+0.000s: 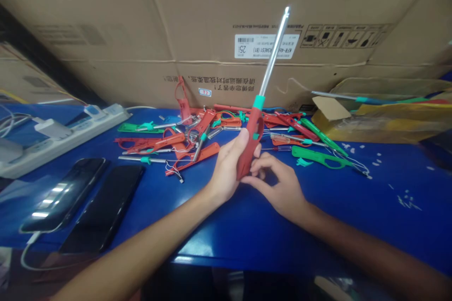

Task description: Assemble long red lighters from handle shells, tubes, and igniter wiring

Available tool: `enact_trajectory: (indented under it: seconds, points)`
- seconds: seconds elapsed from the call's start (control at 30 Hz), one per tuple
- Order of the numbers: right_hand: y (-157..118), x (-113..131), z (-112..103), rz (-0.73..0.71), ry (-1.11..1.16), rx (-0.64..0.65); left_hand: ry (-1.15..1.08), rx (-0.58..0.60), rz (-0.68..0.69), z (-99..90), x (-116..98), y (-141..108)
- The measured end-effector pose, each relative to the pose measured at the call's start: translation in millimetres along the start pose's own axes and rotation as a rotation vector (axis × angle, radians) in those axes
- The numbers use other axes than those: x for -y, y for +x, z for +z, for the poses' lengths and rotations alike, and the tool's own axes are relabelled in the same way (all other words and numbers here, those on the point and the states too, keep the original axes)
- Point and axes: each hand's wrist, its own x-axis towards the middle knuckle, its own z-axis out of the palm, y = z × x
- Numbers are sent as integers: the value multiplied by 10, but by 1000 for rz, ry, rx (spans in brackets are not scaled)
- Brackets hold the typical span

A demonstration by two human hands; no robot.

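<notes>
My left hand (228, 169) is closed round the red handle of a long-necked lighter (250, 150). The lighter is tilted upright, with a green collar and a shiny metal tube pointing up and to the right. At the lower end of the handle, my right hand (278, 183) has its thumb and curled fingers pressed against it. Whatever small part may be between those fingers is hidden. Behind both hands lie loose lighter parts: red handle halves (206, 155), metal tubes with green collars (144, 160), and a green handle half (319, 156) with thin wires nearby.
Two phones (106, 207) lie at the left beside a white power strip (67, 138). A large cardboard box (197, 33) stands as a wall behind the blue table (219, 240). An open carton (381, 122) holding more lighter parts sits at the right, near small white scraps (407, 200).
</notes>
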Motion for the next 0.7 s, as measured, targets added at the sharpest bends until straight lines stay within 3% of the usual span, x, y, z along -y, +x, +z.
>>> enact_trajectory:
  seconds: [0.1, 0.17, 0.23, 0.4, 0.47, 0.57, 0.63, 0.7]
  points:
    - [2, -32, 52, 371, 271, 87, 15, -46, 0, -14, 9, 8]
    - [11, -50, 82, 538, 442, 157, 26, -71, 17, -27, 21, 7]
    - [25, -55, 94, 605, 554, 218, 45, -69, 12, -35, 40, 3]
    - [49, -27, 66, 583, 680, 337, 207, -65, -86, 4, 7, -7]
    - [52, -18, 52, 567, 692, 315, 385, -35, -12, 25, -113, -56]
    - [56, -22, 41, 549, 677, 264, 892, -44, 286, -26, -391, -308]
    - [61, -34, 42, 552, 643, 240, 1252, -168, 378, -168, -570, -625]
    - [67, -46, 51, 562, 621, 238, 1535, -390, 390, -420, -691, -1022]
